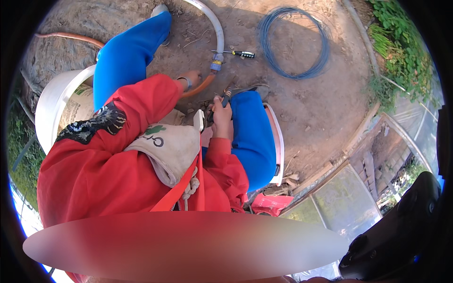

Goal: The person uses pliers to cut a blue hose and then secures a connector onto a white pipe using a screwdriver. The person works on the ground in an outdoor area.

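My right hand [221, 117] is closed around the dark handles of what look like pliers [227, 95], whose jaws point away from me beside my right knee. My left hand [191, 79], with a band on its wrist, is beside an orange hose [204, 85]. Its fingers look curled, and anything in them is hidden. The orange hose runs up to a blue and yellow hose coupling [216, 62], which joins it to a thick grey hose [219, 35]. A screwdriver [243, 54] with a black and green handle lies on the ground, its shaft reaching the coupling.
A coil of blue-grey wire [263, 46] lies on the bare soil at the far right. A white bucket [47, 106] stands by my left leg. Glazed frames [347, 200] and wooden edging [361, 134] border the right side, with green plants [406, 56] beyond.
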`<state>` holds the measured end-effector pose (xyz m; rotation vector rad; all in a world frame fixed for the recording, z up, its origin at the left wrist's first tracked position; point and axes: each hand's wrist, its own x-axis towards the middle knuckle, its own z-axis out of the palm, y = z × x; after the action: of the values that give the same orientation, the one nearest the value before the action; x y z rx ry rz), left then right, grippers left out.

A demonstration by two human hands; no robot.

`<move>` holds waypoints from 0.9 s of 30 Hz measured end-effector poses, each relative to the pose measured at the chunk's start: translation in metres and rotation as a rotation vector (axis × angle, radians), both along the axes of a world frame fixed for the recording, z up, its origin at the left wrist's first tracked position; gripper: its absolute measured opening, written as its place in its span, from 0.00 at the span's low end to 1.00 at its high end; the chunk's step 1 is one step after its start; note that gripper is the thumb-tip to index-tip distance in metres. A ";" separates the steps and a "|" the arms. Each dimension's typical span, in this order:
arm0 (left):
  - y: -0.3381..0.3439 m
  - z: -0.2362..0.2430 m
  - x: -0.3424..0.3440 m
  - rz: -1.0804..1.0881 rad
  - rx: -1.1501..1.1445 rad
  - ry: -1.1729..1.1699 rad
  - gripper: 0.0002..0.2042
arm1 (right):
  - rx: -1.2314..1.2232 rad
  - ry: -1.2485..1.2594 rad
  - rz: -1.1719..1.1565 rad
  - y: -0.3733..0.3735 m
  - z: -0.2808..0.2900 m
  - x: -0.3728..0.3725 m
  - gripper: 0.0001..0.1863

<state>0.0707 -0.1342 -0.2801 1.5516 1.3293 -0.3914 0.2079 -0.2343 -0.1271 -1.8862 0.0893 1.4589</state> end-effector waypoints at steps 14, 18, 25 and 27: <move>0.001 -0.024 0.000 0.136 -0.062 0.001 0.15 | 0.060 -0.016 -0.067 0.003 -0.007 0.002 0.13; 0.000 -0.026 -0.001 0.071 -0.034 -0.014 0.17 | 0.042 -0.001 -0.066 0.002 -0.005 0.001 0.12; 0.003 -0.041 0.001 0.084 -0.182 -0.047 0.17 | 0.041 0.016 -0.079 0.006 -0.002 0.001 0.13; 0.006 -0.047 0.003 0.071 -0.216 -0.041 0.17 | 0.043 0.015 -0.075 0.007 -0.001 0.000 0.14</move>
<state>0.0735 -0.1283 -0.3269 1.3235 1.2627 -0.4410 0.2082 -0.2276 -0.1286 -1.8181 0.1336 1.4136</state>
